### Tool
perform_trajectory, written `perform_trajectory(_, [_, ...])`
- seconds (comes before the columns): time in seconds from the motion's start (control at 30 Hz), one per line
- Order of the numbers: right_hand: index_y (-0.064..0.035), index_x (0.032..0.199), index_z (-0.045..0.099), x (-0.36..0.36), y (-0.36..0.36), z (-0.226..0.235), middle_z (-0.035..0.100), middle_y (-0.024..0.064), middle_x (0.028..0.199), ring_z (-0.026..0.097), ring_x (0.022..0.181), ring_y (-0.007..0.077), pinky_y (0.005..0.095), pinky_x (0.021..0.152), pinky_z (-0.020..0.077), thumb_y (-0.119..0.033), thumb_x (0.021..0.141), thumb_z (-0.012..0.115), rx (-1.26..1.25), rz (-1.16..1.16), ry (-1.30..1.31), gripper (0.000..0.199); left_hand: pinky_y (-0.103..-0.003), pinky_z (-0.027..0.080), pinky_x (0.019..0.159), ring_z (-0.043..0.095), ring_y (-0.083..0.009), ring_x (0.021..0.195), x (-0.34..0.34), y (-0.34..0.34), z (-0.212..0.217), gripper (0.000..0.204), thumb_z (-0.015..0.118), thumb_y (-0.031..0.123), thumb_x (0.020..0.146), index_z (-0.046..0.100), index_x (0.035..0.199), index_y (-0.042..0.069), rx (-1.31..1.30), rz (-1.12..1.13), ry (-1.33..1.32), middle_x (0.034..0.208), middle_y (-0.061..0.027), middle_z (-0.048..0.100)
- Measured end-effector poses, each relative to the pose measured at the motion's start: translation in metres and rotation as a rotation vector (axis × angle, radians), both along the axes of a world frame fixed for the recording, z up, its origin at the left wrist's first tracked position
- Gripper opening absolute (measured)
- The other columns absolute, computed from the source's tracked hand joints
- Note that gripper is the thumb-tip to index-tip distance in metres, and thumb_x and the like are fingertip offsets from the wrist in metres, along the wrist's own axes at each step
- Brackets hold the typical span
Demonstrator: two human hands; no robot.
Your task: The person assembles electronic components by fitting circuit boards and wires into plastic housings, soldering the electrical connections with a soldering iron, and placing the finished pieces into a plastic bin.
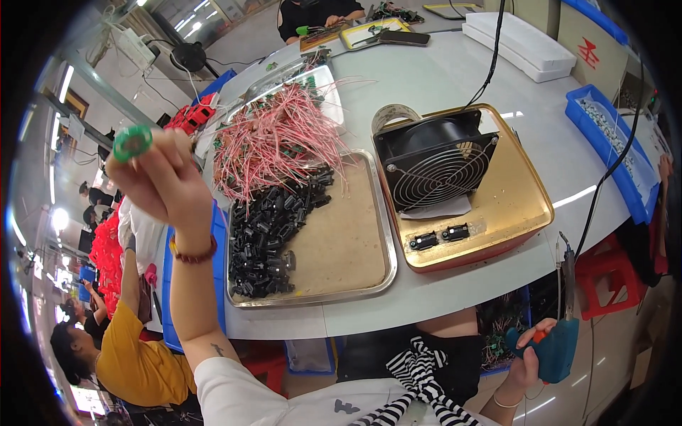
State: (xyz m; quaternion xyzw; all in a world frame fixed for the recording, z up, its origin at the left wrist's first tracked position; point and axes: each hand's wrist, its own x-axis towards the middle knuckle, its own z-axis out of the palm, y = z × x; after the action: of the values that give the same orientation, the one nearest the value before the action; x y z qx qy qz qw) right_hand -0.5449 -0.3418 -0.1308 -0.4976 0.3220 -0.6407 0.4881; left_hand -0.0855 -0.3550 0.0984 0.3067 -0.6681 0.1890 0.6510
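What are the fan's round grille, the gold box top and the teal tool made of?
The grille: probably metal wire, with thin, greyish rings. The gold box top: likely coated metal, because it's smooth and gleams. The teal tool in the right hand: its body looks like plastic, smooth and evenly coloured; its slim grey front is maybe metal.

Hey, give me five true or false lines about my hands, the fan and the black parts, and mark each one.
1. The right hand grips a teal tool. True.
2. The left hand is empty. False: it holds a small green piece.
3. The fan stands on the gold box. True.
4. The fan stands left of the pink wires. False: it is to their right.
5. The pile of black parts lies on the floor. False: it lies in the silver-edged tray.
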Motion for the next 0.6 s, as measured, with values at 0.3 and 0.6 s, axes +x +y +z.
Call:
perform_trajectory(0.3, [0.0037, 0.114, 0.041, 0.002, -0.002, 0.001, 0.045, 0.0146, 0.106, 0.051, 0.069, 0.0145, 0.0242, 0.063, 0.0415, -0.009, 0.073, 0.056, -0.051, 0.020, 0.024, 0.046, -0.035, 0.043, 0.061, 0.053, -0.0270, 0.067, -0.075, 0.041, -0.116, 0.018, 0.062, -0.001, 0.073, 0.054, 0.088, 0.004, 0.862, -0.031, -0.597, 0.073, -0.0088, 0.054])
perform_trajectory(0.6, [0.0033, 0.113, 0.040, -0.001, -0.001, 0.002, 0.046, 0.0151, 0.105, 0.051, 0.067, 0.0148, 0.0235, 0.061, 0.0413, -0.007, 0.072, 0.059, -0.041, 0.023, 0.003, 0.046, -0.034, 0.047, 0.070, 0.057, -0.0271, 0.076, -0.059, 0.031, -0.131, 0.013, 0.064, 0.001, 0.072, 0.062, 0.084, 0.006, 1.012, -0.004, -0.603, 0.082, -0.0083, 0.059])
